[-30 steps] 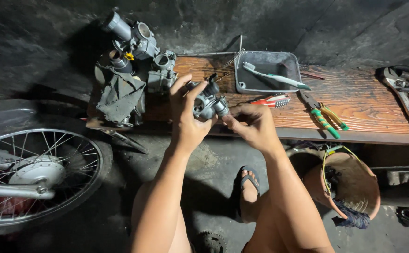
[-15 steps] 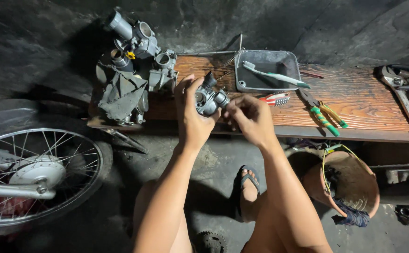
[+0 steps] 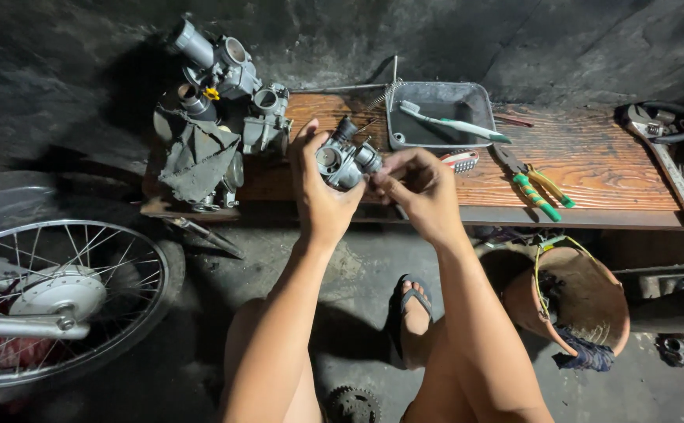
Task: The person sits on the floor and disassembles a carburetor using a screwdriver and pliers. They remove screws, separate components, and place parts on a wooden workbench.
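My left hand (image 3: 320, 196) grips a small grey metal carburetor (image 3: 345, 160) and holds it up over the front edge of a low wooden board (image 3: 608, 160). My right hand (image 3: 418, 190) is at the carburetor's right side, with its fingertips pinched on a small part there. What sits between those fingertips is too small to make out. Both forearms reach up from the bottom of the view.
More carburetors and a dark rag (image 3: 199, 153) lie at the board's left end. A grey tray (image 3: 436, 113) holds a toothbrush (image 3: 452, 124). Green-handled pliers (image 3: 536, 188), a wire brush (image 3: 461, 159) and a wrench (image 3: 675, 180) lie to the right. A spoked wheel (image 3: 52, 301) stands left, a bucket (image 3: 581, 301) right.
Both hands have shifted a little with the carburetor, which has been turned in the left hand. My right hand's fingers have closed in on its right side.
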